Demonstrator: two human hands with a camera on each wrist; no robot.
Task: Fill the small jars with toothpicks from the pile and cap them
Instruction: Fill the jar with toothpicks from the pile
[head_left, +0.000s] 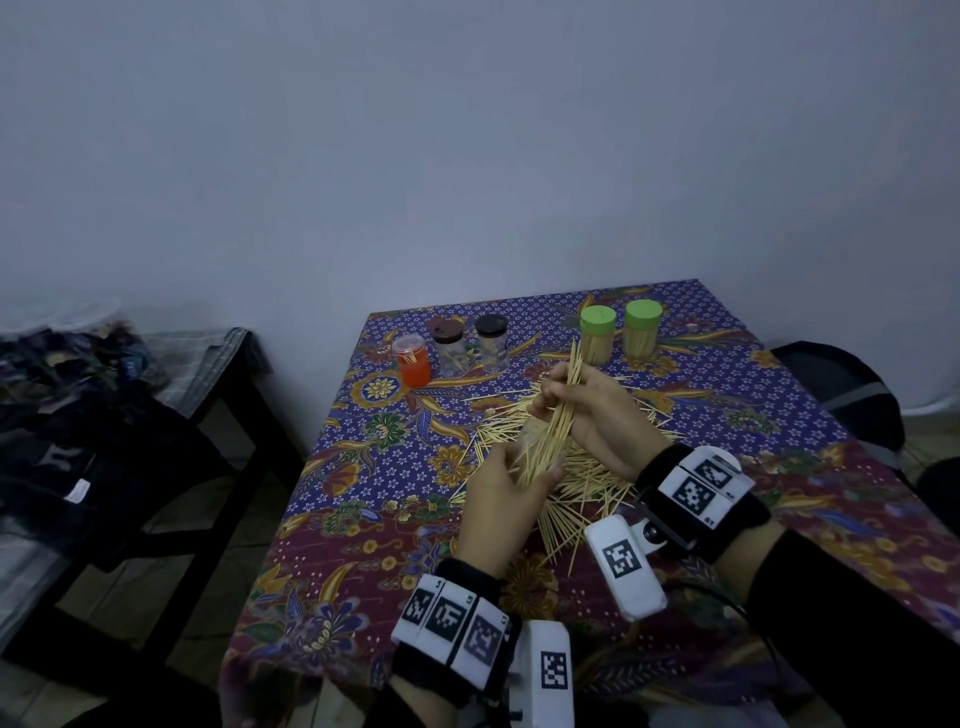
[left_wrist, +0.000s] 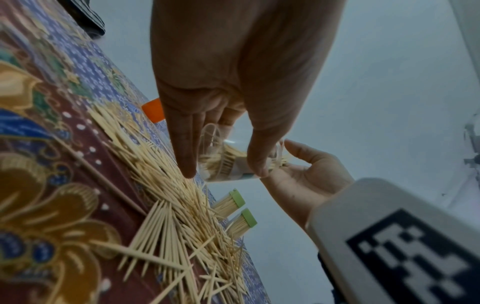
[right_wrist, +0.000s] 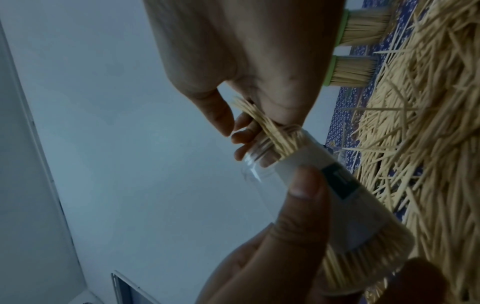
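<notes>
Wooden toothpicks, pinched in the right hand, are entering the jar gripped by the left hand; next, slide them fully in.

Patterned table bears toothpick pile, capped jars.

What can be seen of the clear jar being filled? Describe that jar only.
The clear jar is a small see-through cylinder, plastic by its look, with a threaded neck and a pale label with a dark patch. It is uncapped, tilted over the pile, partly filled. The left hand grips its body; the right hand feeds a bundle of toothpicks into its mouth.
</notes>
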